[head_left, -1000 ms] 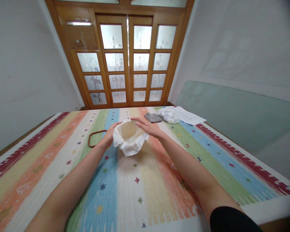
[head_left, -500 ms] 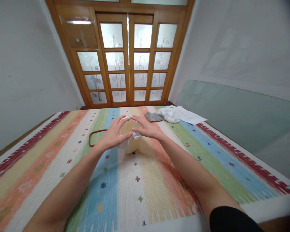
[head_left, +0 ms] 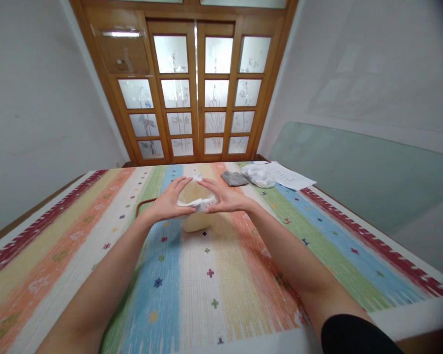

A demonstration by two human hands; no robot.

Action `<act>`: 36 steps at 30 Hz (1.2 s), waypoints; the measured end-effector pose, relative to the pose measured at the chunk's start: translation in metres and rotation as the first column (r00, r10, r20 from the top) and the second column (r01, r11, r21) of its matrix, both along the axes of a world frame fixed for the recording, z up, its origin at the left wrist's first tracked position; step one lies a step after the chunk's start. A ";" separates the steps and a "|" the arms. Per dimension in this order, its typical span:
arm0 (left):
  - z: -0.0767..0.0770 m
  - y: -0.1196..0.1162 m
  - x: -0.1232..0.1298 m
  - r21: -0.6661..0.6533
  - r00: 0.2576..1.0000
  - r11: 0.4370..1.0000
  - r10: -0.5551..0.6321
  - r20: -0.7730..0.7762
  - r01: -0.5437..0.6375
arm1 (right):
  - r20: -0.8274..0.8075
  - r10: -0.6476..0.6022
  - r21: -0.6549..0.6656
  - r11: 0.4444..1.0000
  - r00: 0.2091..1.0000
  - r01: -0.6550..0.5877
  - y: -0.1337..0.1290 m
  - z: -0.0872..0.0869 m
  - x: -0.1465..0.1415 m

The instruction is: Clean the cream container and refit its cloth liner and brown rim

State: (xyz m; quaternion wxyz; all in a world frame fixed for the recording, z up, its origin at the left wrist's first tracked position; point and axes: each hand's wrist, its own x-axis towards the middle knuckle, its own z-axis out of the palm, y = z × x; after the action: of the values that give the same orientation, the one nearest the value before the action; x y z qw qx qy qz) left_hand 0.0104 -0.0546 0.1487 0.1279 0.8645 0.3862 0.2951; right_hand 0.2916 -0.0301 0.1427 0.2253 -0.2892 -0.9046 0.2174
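Observation:
A pale yellow container stands on the striped cloth in the middle. White thin plastic lies around its upper rim. My left hand is at the container's left side, its fingers curved over the far edge and its thumb on the plastic at the near edge. On the right side my right hand holds the plastic the same way, fingers at the back and thumb in front. Both thumbs are close together at the front.
A brown loop-shaped handle lies left of my left hand. Beyond my right hand are a grey folded cloth, a crumpled white plastic bag and printed paper. Wooden glazed doors stand behind the table.
The plastic now spreads as a band around the container's rim. My hands have moved apart slightly, the left one to the left, and my thumbs are lower at the near edge.

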 end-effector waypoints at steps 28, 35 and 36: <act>-0.040 0.016 0.000 -0.228 0.883 0.933 -0.156 0.444 0.280 | -0.407 -0.098 -0.296 0.955 0.908 -0.030 0.013 -0.013 -0.006; -0.049 0.015 0.008 -0.294 0.830 0.894 -0.134 0.542 0.337 | -0.535 -0.345 -0.656 0.745 0.772 -0.122 0.013 -0.029 -0.022; -0.050 0.014 0.009 -0.298 0.825 0.894 -0.125 0.551 0.335 | -0.557 -0.360 -0.680 0.715 0.749 -0.162 0.014 -0.031 -0.023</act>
State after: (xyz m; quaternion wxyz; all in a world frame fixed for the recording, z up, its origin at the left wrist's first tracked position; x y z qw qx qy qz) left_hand 0.0197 -0.0405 0.0989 0.4280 0.7517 0.2779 0.4178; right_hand 0.2690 -0.0162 0.1115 0.4140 -0.3081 -0.5990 0.6123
